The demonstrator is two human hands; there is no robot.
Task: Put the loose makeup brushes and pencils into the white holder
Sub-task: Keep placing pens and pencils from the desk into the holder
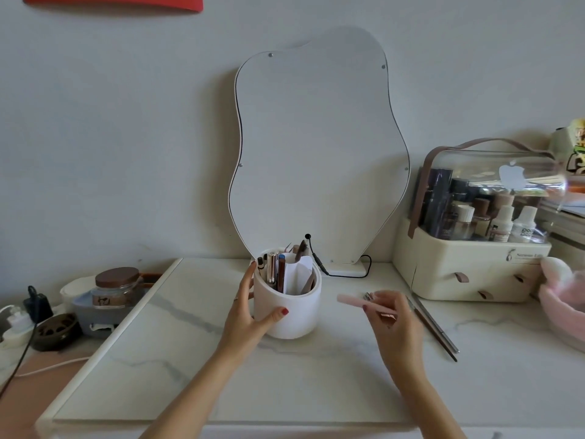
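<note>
Right hand (394, 315) is pinching a pink tool (354, 301), its long axis pointing left toward the white holder (286, 307), which the left hand (250, 308) is clasping.

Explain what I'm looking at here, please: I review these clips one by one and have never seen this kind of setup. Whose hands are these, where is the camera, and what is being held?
There is no machine: a person works with two bare hands, and the single picture comes from a wide-angle camera worn on their head, looking forward and down. That is why the edges bend.

The left hand wraps around the white holder, which stands on a marble-patterned desk and already contains several pencils and brushes. The right hand has a grip on a pale pink stick-like tool, blurred, pointing towards the holder. It seems to hold another slim item too, though I cannot tell for sure.

Two thin tools lie loose on the desk to the right. Behind stand a wavy mirror and a cosmetics box.
</note>
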